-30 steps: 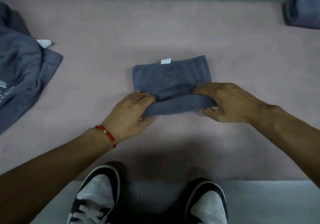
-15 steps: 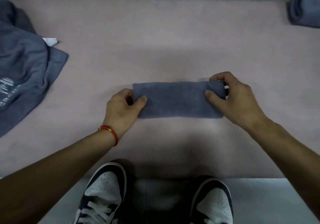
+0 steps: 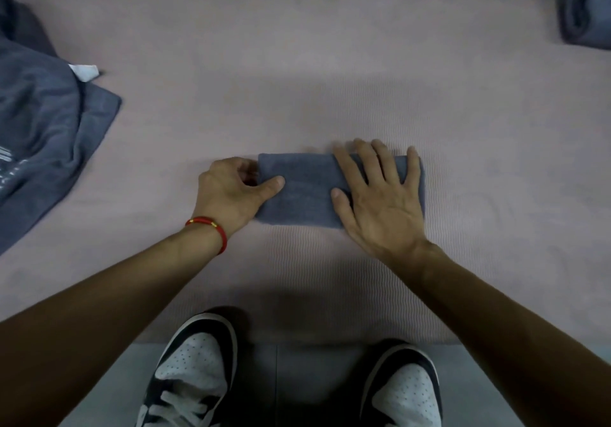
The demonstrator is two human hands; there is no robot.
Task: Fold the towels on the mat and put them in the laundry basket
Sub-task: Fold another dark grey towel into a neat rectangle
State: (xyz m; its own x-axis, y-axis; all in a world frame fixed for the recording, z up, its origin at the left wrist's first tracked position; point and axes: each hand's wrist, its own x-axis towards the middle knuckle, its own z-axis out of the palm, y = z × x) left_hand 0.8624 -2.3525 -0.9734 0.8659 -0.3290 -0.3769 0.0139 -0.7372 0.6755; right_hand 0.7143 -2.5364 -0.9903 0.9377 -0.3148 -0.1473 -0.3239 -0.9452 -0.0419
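Note:
A small grey-blue towel (image 3: 304, 191), folded into a narrow strip, lies in the middle of the pink mat (image 3: 330, 79). My left hand (image 3: 231, 191) pinches its left end, thumb on top and fingers curled beside the edge. My right hand (image 3: 380, 195) lies flat on the towel's right half, fingers straight and spread, pressing it down. The laundry basket is not in view.
A heap of loose grey-blue towels (image 3: 43, 129) with a white label covers the mat's left side. A folded towel (image 3: 585, 13) sits at the far right corner. My two shoes (image 3: 195, 373) stand on the grey floor at the mat's near edge.
The near edge was folded over, leaving a narrow strip. My right hand then let go of the right end and now lies flat on top; my left hand keeps its pinch.

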